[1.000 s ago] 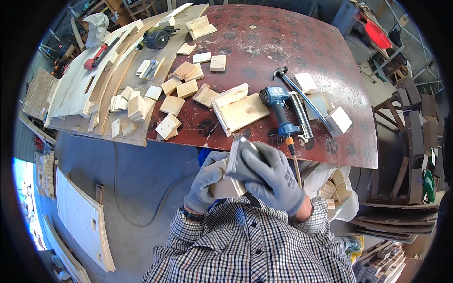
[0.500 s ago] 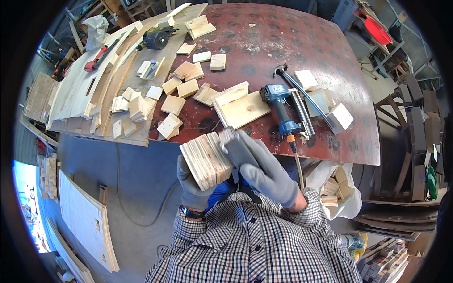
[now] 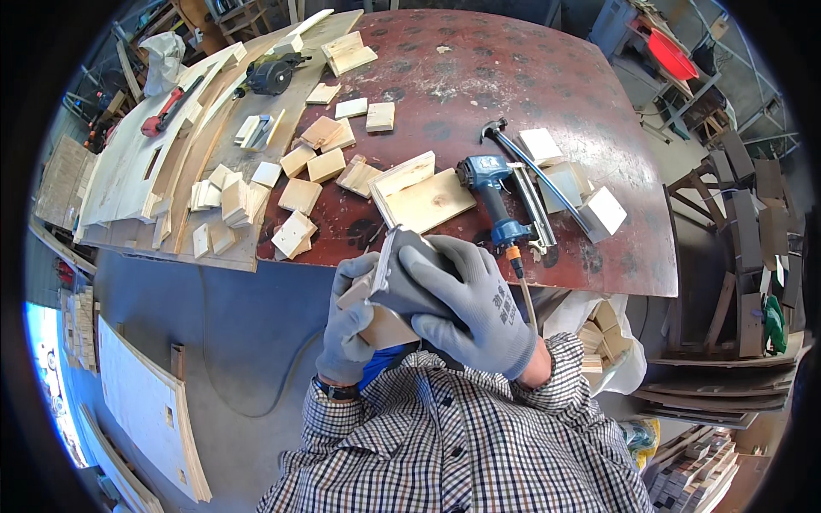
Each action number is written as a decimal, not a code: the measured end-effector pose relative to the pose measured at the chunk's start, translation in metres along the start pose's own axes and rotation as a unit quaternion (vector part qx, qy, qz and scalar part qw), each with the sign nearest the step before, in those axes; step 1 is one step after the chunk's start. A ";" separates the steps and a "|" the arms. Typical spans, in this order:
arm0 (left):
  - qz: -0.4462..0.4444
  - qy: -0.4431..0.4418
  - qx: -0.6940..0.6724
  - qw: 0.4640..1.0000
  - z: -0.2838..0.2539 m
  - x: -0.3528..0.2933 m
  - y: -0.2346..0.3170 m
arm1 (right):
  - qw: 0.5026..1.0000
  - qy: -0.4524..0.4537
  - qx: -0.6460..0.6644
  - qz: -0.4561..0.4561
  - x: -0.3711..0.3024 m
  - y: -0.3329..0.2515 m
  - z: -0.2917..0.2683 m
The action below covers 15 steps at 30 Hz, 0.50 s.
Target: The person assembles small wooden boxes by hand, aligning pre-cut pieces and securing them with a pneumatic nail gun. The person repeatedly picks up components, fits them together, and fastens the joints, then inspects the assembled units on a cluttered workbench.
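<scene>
Above the table's near edge, my gloved left hand (image 3: 344,335) is closed around a wooden block (image 3: 386,328), whose striped plywood edges are now turned out of sight. My gloved right hand (image 3: 481,309) grips a dark grey sanding block (image 3: 409,284) with a pale, ragged edge. It lies over the wooden block and hides much of it; whether the two touch across the whole face I cannot tell. Just beyond both hands, an L-shaped wooden piece (image 3: 432,203) rests on the red-brown table (image 3: 479,85).
Right of that piece lie a blue nail gun (image 3: 492,197) with its hose and a blue-handled hammer (image 3: 539,175). Several wood blocks (image 3: 299,196) are scattered at left. Farther back sits a circular saw (image 3: 272,74). A white sack of offcuts (image 3: 620,359) stands below the right edge.
My left hand has turned the wooden block, so its layered side no longer shows. My right hand has brought the sanding block left and over it.
</scene>
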<state>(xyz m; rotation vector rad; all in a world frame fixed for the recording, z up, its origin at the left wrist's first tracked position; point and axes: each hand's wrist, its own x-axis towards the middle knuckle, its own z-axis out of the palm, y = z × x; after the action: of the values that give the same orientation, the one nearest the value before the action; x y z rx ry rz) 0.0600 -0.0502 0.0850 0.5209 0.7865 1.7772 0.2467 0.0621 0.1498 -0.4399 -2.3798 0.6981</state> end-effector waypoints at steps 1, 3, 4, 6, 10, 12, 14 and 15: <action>-0.014 -0.013 0.016 1.000 -0.005 -0.004 0.001 | 1.000 0.021 0.011 0.004 0.001 0.010 0.009; -0.032 -0.007 0.040 0.999 -0.011 -0.005 -0.007 | 0.992 0.043 0.022 0.121 0.007 0.035 0.017; -0.025 0.008 0.031 0.999 -0.006 -0.006 -0.005 | 0.988 0.059 0.030 0.139 0.011 0.045 0.020; 0.004 0.034 0.054 0.998 -0.002 -0.006 -0.001 | 0.990 0.086 0.030 0.105 0.007 0.050 0.021; 0.043 0.082 0.122 0.988 -0.005 -0.010 0.005 | 0.998 0.003 0.064 -0.021 -0.002 0.002 0.011; 0.042 0.082 0.123 0.988 0.000 -0.007 0.007 | 0.991 0.029 0.133 0.004 -0.013 0.002 0.029; 0.047 0.089 0.131 0.986 -0.004 -0.011 0.009 | 0.988 0.045 0.143 0.036 -0.027 0.018 0.043; 0.061 0.090 0.144 0.983 -0.005 -0.010 0.010 | 0.979 0.038 0.175 0.095 -0.034 0.027 0.048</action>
<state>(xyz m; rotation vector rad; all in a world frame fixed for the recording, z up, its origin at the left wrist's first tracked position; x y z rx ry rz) 0.0534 -0.0632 0.0885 0.6141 1.1722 1.8517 0.2454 0.0506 0.0862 -0.5342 -2.1024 1.1432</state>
